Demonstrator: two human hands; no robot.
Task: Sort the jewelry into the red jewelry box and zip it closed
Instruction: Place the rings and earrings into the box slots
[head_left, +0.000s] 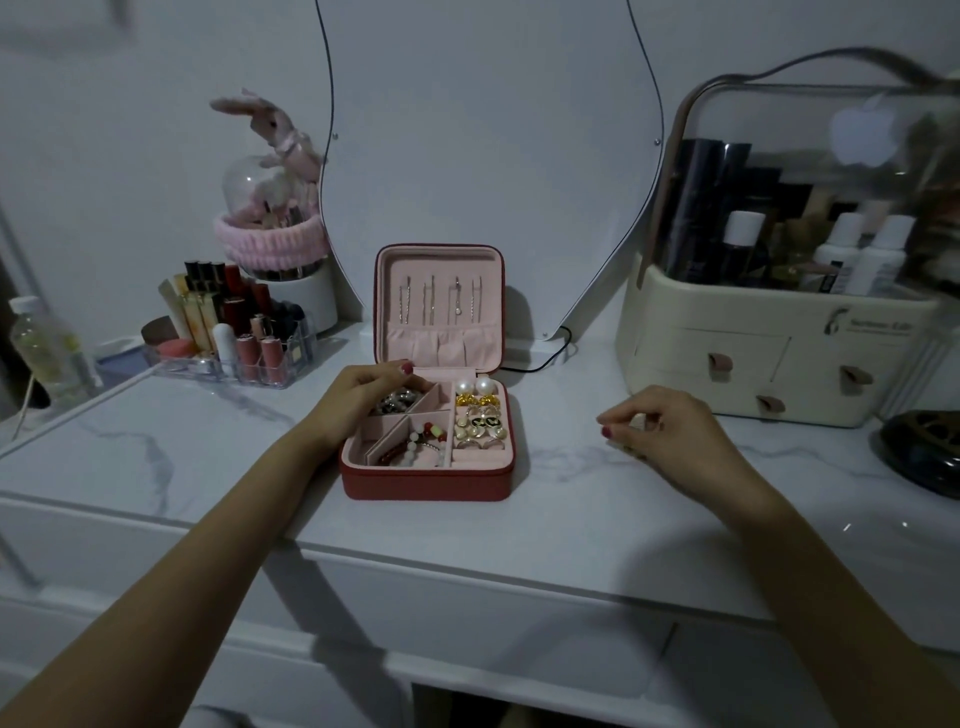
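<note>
The red jewelry box (428, 480) sits open at the centre of the frame on the marble worktop (208, 467), lid upright. The left hand (358, 397) reaches into its upper-left compartment, fingers curled over dark metal jewelry (397, 401). At right of centre, the right hand (660, 426) pinches something too small to tell.

Red jewelry box (431, 483) w/ pink lining; white marble-veined tabletop (171, 457).
</note>
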